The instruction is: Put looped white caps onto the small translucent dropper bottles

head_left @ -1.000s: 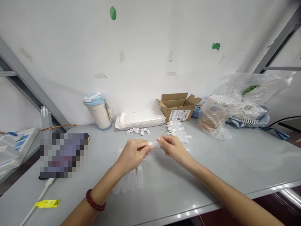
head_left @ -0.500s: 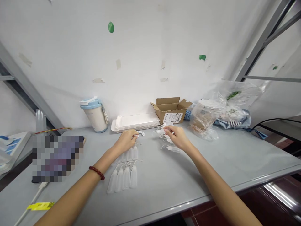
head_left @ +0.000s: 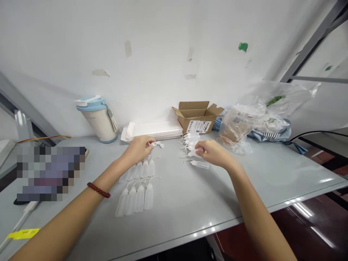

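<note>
My left hand (head_left: 140,149) is closed in a pinch on a small white cap (head_left: 153,144) at the middle back of the table. More small white caps (head_left: 161,145) lie just right of its fingertips. Below that hand stretch two rows of translucent plastic bottles (head_left: 139,198), with thin white strings at their necks. My right hand (head_left: 213,154) has its fingertips closed on a similar bottle (head_left: 192,153), partly hidden by the fingers. Other bottles (head_left: 191,136) lie in a column behind it, and a single bottle (head_left: 200,164) lies in front.
At the back of the grey table (head_left: 179,210) are a stack of flat white boxes (head_left: 160,127) and an open cardboard box (head_left: 197,121). A blue-lidded tumbler (head_left: 98,121) and a blurred device (head_left: 51,174) stand left. Plastic bags (head_left: 239,125) lie right.
The view has shifted, so most things sit higher in the picture. My left hand stays by the caps, still pinched. My right hand has drawn slightly back to the right over the bottles.
</note>
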`<action>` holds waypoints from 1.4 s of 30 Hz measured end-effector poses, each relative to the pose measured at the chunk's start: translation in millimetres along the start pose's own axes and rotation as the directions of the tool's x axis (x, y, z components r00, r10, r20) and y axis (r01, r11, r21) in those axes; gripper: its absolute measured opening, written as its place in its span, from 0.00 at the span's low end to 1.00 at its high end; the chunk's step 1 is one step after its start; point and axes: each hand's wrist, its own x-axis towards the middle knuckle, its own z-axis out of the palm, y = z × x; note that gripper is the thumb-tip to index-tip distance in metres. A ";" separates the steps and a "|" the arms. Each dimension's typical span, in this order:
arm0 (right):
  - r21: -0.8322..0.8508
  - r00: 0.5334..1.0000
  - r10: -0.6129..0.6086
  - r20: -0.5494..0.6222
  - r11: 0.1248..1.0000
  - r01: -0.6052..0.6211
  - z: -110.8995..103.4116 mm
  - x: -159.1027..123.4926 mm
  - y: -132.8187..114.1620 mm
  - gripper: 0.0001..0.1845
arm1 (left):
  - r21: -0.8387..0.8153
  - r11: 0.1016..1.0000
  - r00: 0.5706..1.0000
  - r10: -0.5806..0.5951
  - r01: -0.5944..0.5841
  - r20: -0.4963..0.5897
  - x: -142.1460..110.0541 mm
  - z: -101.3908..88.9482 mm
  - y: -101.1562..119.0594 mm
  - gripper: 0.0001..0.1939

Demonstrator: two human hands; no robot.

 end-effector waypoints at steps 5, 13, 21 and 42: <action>-0.145 0.997 0.080 0.019 0.986 -0.076 -0.9 -5.9 0.1 0.10 | -0.055 0.989 0.974 -0.145 0.137 -0.175 -31.5 -15.8 -12.5 0.15; -0.237 0.996 0.087 -0.029 0.967 -0.091 1.3 -7.0 -5.1 0.11 | 0.063 0.998 0.957 0.015 0.003 -0.291 -44.8 -24.9 -10.7 0.12; 0.033 0.917 -0.352 -0.189 0.931 0.364 37.2 -8.4 -47.5 0.11 | 0.162 0.979 0.971 0.152 -0.122 -0.186 -45.9 -9.7 -18.6 0.09; 0.078 0.899 -0.435 -0.048 0.896 0.437 83.6 2.7 -63.3 0.14 | -0.251 0.967 0.994 -0.067 0.042 -0.090 -50.4 -11.5 11.2 0.14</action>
